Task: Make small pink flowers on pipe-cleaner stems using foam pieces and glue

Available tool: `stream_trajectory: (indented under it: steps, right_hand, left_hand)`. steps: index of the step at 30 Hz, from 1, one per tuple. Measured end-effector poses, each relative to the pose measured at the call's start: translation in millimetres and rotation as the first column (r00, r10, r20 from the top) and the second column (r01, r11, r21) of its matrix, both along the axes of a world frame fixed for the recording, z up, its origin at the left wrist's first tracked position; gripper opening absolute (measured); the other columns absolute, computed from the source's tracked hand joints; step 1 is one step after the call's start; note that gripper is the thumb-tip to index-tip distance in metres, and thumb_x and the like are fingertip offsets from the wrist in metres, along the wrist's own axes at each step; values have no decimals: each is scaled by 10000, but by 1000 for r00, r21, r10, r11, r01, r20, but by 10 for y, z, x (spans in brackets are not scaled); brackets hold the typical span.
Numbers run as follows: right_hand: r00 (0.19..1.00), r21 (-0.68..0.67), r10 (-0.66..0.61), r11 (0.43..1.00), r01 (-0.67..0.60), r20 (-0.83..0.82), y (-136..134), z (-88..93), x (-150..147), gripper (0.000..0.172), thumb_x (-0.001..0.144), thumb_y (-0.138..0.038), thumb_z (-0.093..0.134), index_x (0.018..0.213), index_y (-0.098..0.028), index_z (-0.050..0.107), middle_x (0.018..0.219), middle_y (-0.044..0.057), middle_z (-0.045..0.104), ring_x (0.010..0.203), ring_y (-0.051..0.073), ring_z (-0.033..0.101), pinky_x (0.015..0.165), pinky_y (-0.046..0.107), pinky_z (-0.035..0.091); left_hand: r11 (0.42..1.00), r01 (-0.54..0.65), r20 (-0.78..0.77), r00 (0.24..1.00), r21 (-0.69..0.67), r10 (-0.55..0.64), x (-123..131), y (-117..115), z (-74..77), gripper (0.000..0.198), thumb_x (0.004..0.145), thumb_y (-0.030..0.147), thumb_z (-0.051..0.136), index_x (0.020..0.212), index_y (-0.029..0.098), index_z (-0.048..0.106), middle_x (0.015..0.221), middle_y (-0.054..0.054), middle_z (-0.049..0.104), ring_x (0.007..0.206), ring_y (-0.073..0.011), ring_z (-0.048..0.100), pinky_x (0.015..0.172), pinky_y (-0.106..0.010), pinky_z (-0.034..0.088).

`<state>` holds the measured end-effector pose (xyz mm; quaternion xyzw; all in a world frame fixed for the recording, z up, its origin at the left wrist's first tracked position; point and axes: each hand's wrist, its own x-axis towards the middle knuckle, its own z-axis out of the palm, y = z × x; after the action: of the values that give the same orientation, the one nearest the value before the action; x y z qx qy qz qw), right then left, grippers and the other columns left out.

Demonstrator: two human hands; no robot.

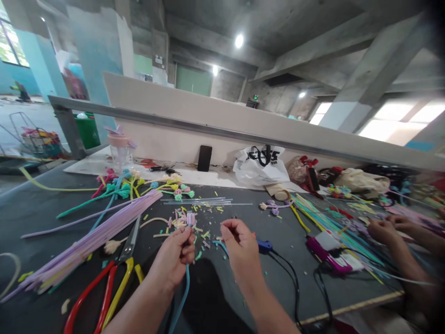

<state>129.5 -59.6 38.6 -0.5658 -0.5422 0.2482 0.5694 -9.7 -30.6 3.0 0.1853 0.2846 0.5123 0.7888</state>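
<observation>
Fists around blue stem (183,290): left hand (173,260) beside right hand (240,248).

bright ceiling lamps, glaring windows at right – edges warped, right side blurred.

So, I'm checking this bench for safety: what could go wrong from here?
1. The scissors lie close beside the left hand, which is shut on a blue stem; a sideways slip could meet the blades.
2. The black cable from the blue tool runs beside the right hand and forearm, so it could snag.
3. Loose cuttings lie around both hands and may get caught in the work.
</observation>
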Motion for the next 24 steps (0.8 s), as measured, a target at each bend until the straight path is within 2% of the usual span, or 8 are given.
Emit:
stream_trajectory:
  steps: [5, 8, 10, 14, 18, 21, 23, 24]
  right_hand:
    - [936, -32, -42, 998, 56, 349, 60, 88, 241, 175, 798, -330, 503, 748, -184, 585, 575, -18, 567, 512, 130, 513, 508, 241, 403]
    - [758, -80, -24, 992, 101, 652, 92, 78, 496, 164, 818, -253, 440, 831, -196, 593, 706, 13, 626, 645, 156, 572, 597, 264, 435]
    - [656, -128, 5, 982, 140, 755, 121, 42, 714, 240, 774, -149, 427, 949, -198, 582, 904, 50, 640, 830, 186, 582, 721, 305, 436]
    - [551, -270, 92, 930, 250, 830, 162, -99, 1120, 509, 589, -14, 469, 1069, -156, 562, 1141, 144, 572, 1038, 313, 507, 798, 441, 381]
    - [477, -398, 251, 887, 236, 842, 186, -236, 1290, 636, 520, 22, 488, 1114, -198, 550, 1161, 114, 569, 1062, 312, 501, 793, 416, 379]
    - [443, -399, 279, 894, 203, 852, 222, -249, 1307, 618, 543, 22, 485, 1125, -178, 536, 1152, 122, 549, 1038, 263, 522, 806, 348, 380]
    - [436, -386, 275, 903, 187, 857, 235, -226, 1307, 491, 583, -19, 494, 1049, -156, 565, 1084, 125, 562, 928, 236, 568, 767, 320, 399]
    - [475, -357, 245, 920, 160, 845, 230, -213, 1301, 399, 603, -52, 504, 980, -152, 586, 1021, 118, 581, 867, 229, 582, 742, 316, 410]
  left_hand:
    - [997, -73, 27, 997, 18, 72, -27, 6, -1, 203, 726, 189, 618, 704, 165, 417, 539, 69, 419, 342, 0, 260, 329, -128, 128]
    - [994, -110, 37, 993, 26, 109, -46, 7, 7, 203, 729, 195, 615, 702, 166, 416, 541, 69, 420, 346, 0, 265, 331, -129, 137]
    - [992, -126, 43, 991, 30, 125, -54, 8, 16, 215, 722, 192, 622, 699, 169, 409, 543, 71, 422, 350, 1, 268, 335, -128, 139]
    - [996, -86, 49, 995, 32, 85, -43, -3, 28, 224, 714, 196, 628, 683, 166, 408, 534, 70, 423, 352, 1, 260, 339, -133, 122]
    - [999, 10, 43, 999, 32, -11, -4, -26, 29, 215, 710, 184, 626, 671, 159, 416, 521, 68, 421, 350, 0, 249, 344, -143, 94]
    - [998, 56, 33, 998, 25, -57, 16, -36, 28, 208, 705, 187, 630, 681, 158, 425, 517, 71, 418, 349, 2, 246, 349, -144, 78]
    - [997, 70, 25, 997, 18, -70, 21, -37, 28, 208, 703, 194, 631, 687, 159, 427, 511, 74, 411, 350, 3, 241, 352, -142, 71]
    - [997, 74, 23, 997, 15, -75, 21, -37, 30, 207, 703, 197, 631, 689, 159, 428, 510, 74, 409, 352, 3, 239, 354, -141, 69]
